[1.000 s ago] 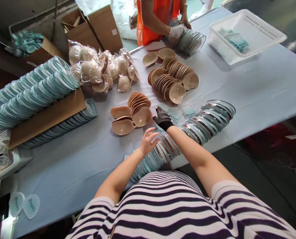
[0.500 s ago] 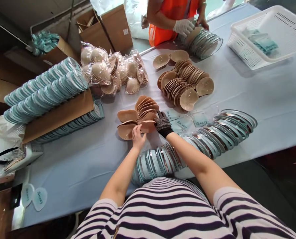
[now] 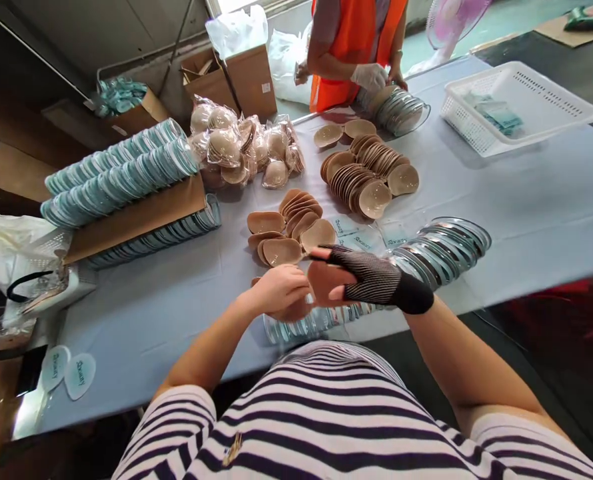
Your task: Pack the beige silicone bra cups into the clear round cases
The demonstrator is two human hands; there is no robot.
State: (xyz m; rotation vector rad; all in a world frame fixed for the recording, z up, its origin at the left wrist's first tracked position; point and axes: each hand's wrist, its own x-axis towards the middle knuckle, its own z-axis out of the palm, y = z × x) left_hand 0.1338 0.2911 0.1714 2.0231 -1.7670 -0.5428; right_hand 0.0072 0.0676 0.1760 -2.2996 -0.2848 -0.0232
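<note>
L hand (image 3: 284,291), bare, fingers curled in on a smooth, rounded tan cup (image 3: 292,312); R hand (image 3: 376,275), black ribbed fingerless glove, fingers part-bent round a 2nd cup (image 3: 327,281), bare thumb tip against it. Can't tell if the two are joined. Both held btwn the hands, over a row of glossy clear plastic shells (image 3: 444,250) on the pale blue worktop (image 3: 531,207). Just beyond: fanned pile of thin-edged cups (image 3: 282,252). Far R: white perforated basket (image 3: 574,112).
</note>
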